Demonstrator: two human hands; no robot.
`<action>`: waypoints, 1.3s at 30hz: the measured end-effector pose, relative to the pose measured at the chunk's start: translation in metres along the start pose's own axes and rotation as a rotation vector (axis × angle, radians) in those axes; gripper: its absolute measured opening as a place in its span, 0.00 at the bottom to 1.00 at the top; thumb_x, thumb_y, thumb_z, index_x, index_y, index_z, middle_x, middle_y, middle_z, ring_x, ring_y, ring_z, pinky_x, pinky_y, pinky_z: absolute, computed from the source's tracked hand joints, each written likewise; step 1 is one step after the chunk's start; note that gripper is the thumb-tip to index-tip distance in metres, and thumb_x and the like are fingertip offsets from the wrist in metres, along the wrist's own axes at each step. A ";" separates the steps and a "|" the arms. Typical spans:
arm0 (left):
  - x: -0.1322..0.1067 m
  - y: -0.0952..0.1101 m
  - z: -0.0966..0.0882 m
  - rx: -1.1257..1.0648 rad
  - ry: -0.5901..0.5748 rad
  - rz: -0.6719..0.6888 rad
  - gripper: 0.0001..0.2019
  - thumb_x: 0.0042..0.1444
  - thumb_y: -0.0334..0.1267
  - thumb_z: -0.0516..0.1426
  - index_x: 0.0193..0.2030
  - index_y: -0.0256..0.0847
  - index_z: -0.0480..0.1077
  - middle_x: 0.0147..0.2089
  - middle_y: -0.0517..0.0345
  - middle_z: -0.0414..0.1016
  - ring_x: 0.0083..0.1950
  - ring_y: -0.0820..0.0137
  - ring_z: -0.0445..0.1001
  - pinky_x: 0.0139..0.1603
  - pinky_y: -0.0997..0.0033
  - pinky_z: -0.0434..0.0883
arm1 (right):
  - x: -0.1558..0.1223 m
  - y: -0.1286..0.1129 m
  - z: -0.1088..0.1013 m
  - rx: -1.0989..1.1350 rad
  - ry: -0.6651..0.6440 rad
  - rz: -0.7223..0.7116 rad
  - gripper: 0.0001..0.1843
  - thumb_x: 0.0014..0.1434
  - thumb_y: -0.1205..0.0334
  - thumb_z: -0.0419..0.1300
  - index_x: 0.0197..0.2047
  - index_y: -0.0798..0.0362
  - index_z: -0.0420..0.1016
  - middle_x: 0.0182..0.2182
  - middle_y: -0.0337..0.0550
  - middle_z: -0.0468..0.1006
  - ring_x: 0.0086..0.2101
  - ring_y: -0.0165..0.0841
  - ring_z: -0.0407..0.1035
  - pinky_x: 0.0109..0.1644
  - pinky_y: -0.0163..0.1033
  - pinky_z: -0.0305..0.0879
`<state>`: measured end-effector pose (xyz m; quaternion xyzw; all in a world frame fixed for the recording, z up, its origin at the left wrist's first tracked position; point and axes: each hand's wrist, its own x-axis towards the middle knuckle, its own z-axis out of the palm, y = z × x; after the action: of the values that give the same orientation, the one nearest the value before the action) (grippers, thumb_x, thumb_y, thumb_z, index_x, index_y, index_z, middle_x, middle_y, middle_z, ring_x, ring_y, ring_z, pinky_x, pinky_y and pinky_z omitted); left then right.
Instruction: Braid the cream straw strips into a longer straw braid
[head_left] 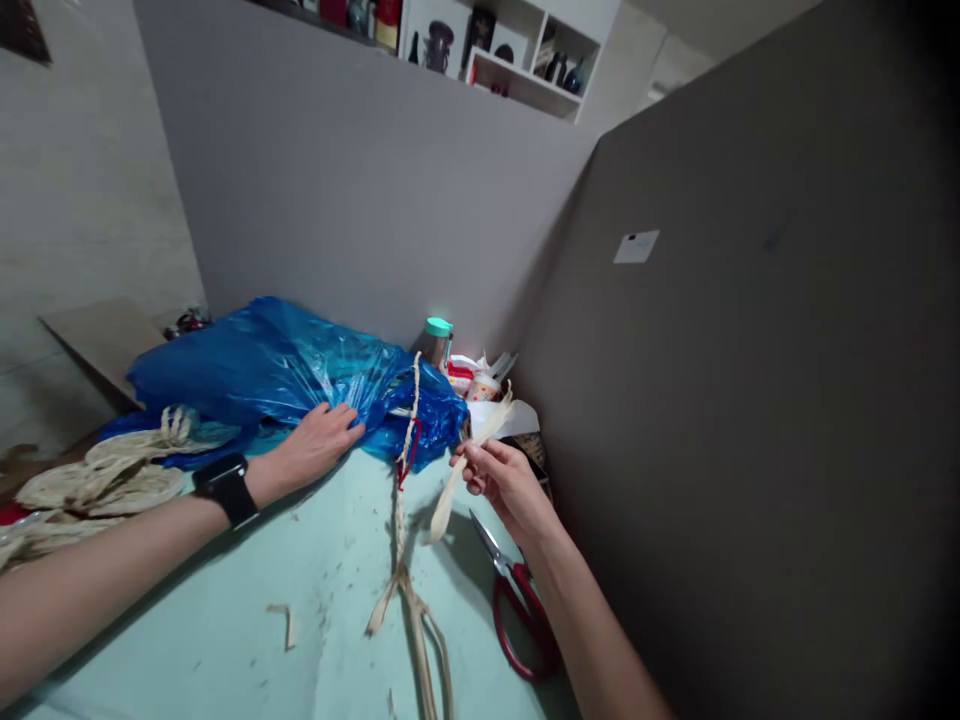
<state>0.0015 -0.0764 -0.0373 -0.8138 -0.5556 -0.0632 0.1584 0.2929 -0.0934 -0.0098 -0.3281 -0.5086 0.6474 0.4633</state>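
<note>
My left hand (322, 440), with a black watch on its wrist, has its fingers curled on the front of a blue plastic bag (247, 350); creases spread from that spot. Between thumb and fingers of my right hand (499, 475) is a pale dried husk strip (448, 505), its wide end hanging down and the frayed end pointing up. A thin braid of the same material (400, 520) lies between my hands, with a red cord (409, 455) around it and loose strands at its near end. Red-handled scissors (517, 610) lie partly behind my right forearm.
Bundles of dried husk (97, 480) are piled at the left. A bottle with a turquoise lid (439, 335) stands behind the bag. Grey partitions (375, 190) enclose the back and right. A small scrap (287, 625) lies on the pale green tabletop (225, 600).
</note>
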 end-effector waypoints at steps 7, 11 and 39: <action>-0.025 0.008 -0.011 -0.073 -0.013 -0.101 0.20 0.53 0.22 0.48 0.46 0.39 0.75 0.51 0.41 0.76 0.53 0.53 0.71 0.53 0.53 0.65 | -0.020 0.020 0.014 -0.032 -0.023 -0.019 0.14 0.52 0.52 0.65 0.31 0.56 0.81 0.31 0.45 0.77 0.28 0.28 0.64 0.28 0.31 0.57; -0.031 0.051 -0.052 -0.719 0.095 -0.322 0.17 0.60 0.45 0.52 0.51 0.42 0.71 0.52 0.47 0.77 0.51 0.57 0.74 0.50 0.60 0.69 | -0.026 0.022 0.023 -0.052 0.002 -0.073 0.12 0.51 0.54 0.66 0.33 0.55 0.82 0.24 0.40 0.73 0.25 0.27 0.61 0.28 0.32 0.57; -0.072 0.133 -0.053 -1.706 -0.283 -0.553 0.21 0.56 0.58 0.56 0.27 0.40 0.64 0.17 0.74 0.43 0.18 0.80 0.40 0.18 0.76 0.40 | -0.036 0.029 0.029 0.155 0.117 -0.022 0.11 0.53 0.57 0.64 0.30 0.55 0.69 0.22 0.35 0.69 0.23 0.25 0.65 0.23 0.28 0.57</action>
<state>0.1015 -0.2017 -0.0325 -0.4927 -0.5101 -0.3884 -0.5885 0.2723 -0.1391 -0.0317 -0.3230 -0.4326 0.6594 0.5232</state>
